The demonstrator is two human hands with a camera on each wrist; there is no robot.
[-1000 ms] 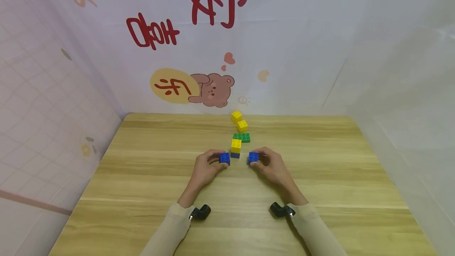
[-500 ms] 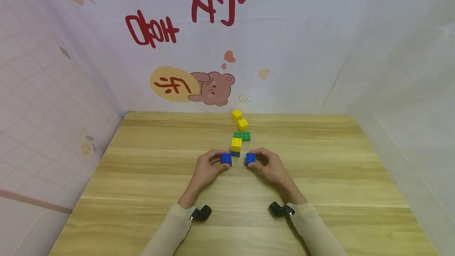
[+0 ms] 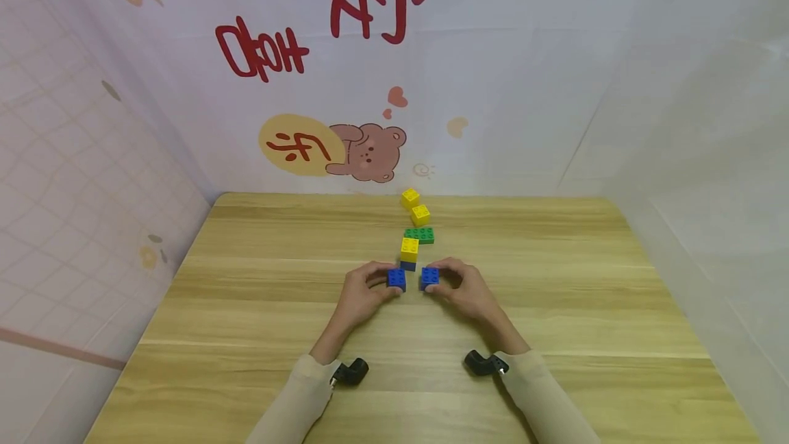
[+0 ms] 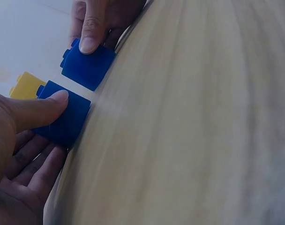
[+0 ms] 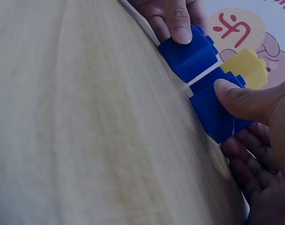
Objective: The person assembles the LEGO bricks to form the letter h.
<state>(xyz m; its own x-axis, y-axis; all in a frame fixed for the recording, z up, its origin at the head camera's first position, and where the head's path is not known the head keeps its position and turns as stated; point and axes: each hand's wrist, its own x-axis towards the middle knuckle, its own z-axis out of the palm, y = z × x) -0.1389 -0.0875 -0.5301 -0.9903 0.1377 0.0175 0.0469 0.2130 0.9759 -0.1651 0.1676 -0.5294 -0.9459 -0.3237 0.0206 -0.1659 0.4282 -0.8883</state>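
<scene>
My left hand (image 3: 362,293) pinches a blue toy building block (image 3: 396,280) between thumb and fingers. Opposite it, my right hand (image 3: 467,291) pinches a second blue block (image 3: 430,278) the same way. A narrow gap separates the two blocks, and both sit low at the tabletop with studs upward. In the left wrist view the left thumb lies across the near side of its blue block (image 4: 70,115). Just behind the gap stands a yellow block (image 3: 409,249) stacked on a dark blue one (image 3: 408,266).
A longer green block (image 3: 420,235) lies behind the stack. Two loose yellow blocks, a nearer one (image 3: 420,215) and a farther one (image 3: 409,198), sit toward the table's back edge. White printed sheets (image 3: 518,88) hang around the wooden table (image 3: 259,259).
Both hands have slid inward with their blue blocks, so the gap between the blocks has narrowed. The yellow and dark blue stack and the other blocks stay in place.
</scene>
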